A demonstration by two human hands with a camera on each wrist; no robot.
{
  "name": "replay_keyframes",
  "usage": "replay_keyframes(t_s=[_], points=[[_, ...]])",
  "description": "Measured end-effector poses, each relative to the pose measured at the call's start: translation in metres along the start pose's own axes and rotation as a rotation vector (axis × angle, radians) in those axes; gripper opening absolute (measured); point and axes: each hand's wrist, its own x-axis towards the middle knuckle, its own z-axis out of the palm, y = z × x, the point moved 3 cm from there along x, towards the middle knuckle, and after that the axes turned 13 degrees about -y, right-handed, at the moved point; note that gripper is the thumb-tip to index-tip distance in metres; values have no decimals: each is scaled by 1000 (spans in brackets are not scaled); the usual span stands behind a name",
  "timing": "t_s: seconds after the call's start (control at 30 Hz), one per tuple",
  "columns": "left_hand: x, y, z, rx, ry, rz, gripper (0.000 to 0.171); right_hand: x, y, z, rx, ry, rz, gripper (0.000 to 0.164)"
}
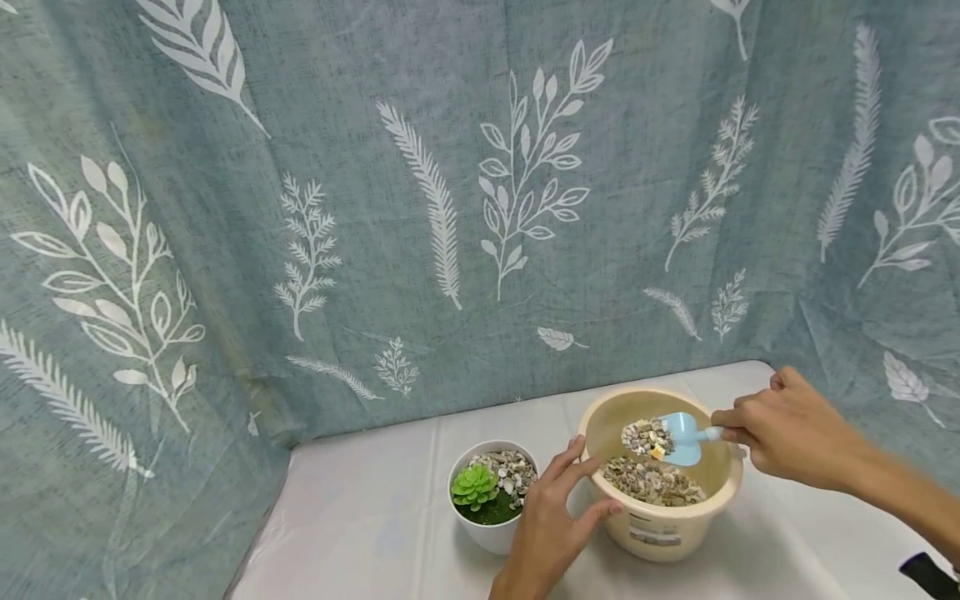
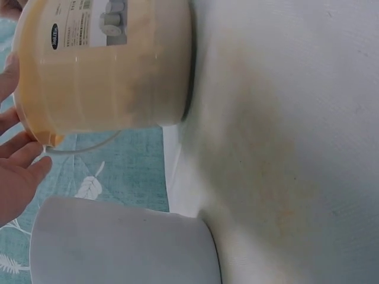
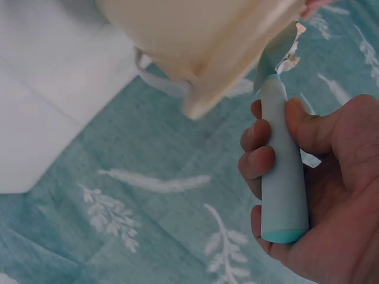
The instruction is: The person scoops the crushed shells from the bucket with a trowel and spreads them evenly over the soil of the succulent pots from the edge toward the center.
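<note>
My right hand (image 1: 795, 429) grips the handle of a light blue scoop (image 1: 682, 440), fingers and thumb wrapped round it in the right wrist view. The scoop carries a heap of small mixed pebbles (image 1: 647, 437) above the mouth of a cream plastic bucket (image 1: 660, 540). More pebbles lie in the bucket's bottom. My left hand (image 1: 551, 517) holds the bucket's near-left rim, its fingers and thumb spread along the edge. Left of that hand stands a white round pot (image 1: 491, 540) with a green succulent (image 1: 475, 487), some green ground cover and pebbles in it.
Bucket and pot stand on a white-covered table (image 1: 352, 517). Behind and to the sides hangs a teal curtain (image 1: 337, 275) with white leaf prints. The bucket has a thin carrying handle (image 2: 89, 148) and a printed label (image 2: 89, 23). A black object (image 1: 930, 575) shows at the lower right.
</note>
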Motion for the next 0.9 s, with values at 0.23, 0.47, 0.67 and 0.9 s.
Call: replay_keyframes(t_s=[0.23,0.47,0.67,0.9], points=[[-6,-4,-11,51,-111,21,60,7,-13,-23,-10,34,-27,37],[-7,-5,-18,97,-285,7,76,26,-25,-36,-3,66,-52,12],[-40,-8,-50,58,-84,145,58,47,-48,-33,41,79,-127,14],[-61,-50,-96,15,48,-206,79,73,-74,-27,103,38,-189,31]])
